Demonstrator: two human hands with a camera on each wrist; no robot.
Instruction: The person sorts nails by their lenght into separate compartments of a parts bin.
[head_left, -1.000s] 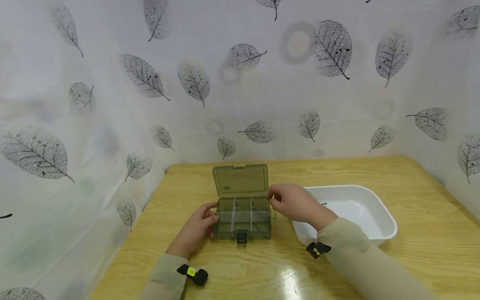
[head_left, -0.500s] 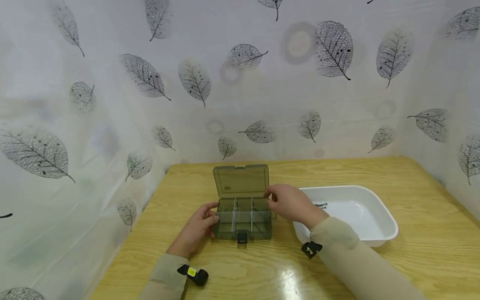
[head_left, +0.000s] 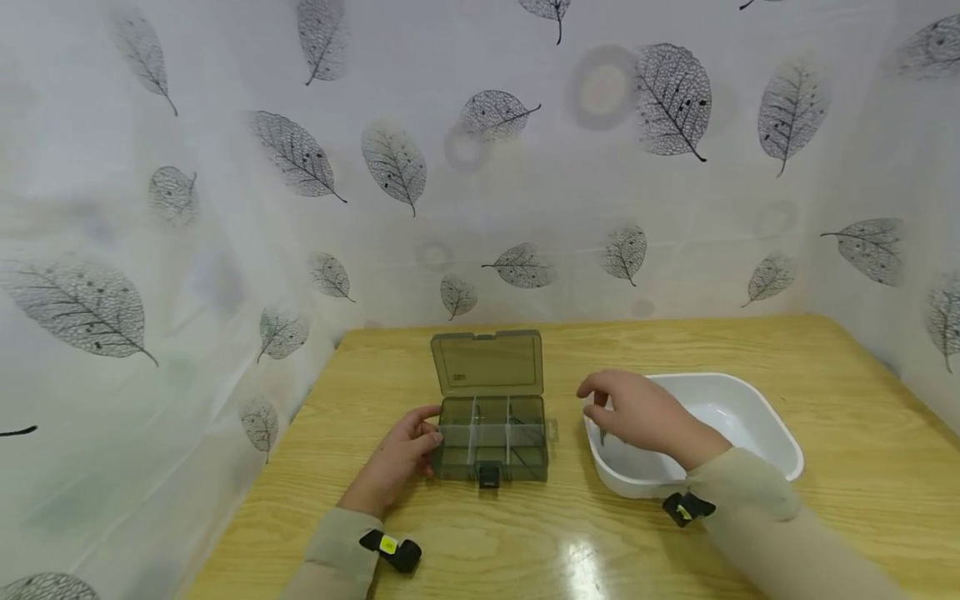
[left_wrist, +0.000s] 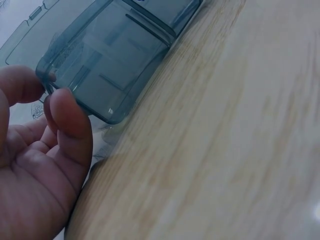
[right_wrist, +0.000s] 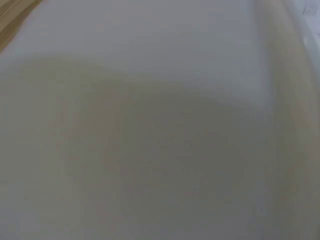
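A smoky, see-through compartment box [head_left: 491,454] stands on the table with its lid [head_left: 491,364] raised. Thin dark screw-like pieces lie in some compartments on its right side. My left hand [head_left: 397,458] holds the box's left side; the left wrist view has the thumb [left_wrist: 70,112] and forefinger at a corner of the box [left_wrist: 107,75]. Over the left end of a white tray [head_left: 757,417] is my right hand [head_left: 637,408], fingers bent loosely with a gap to the thumb. Small dark slivers show below its thumb. The right wrist view is mostly a blurred pale surface.
The wooden table [head_left: 495,542] carries the box and, to its right, the tray. A leaf-printed sheet [head_left: 570,183] hangs behind and along both sides of the table. A small clear tab [head_left: 552,430] sticks out from the box's right side.
My right hand has gone from the box's right rear corner to the right, over the tray, and no longer pinches the thin piece seen at first. My left hand stays on the box.
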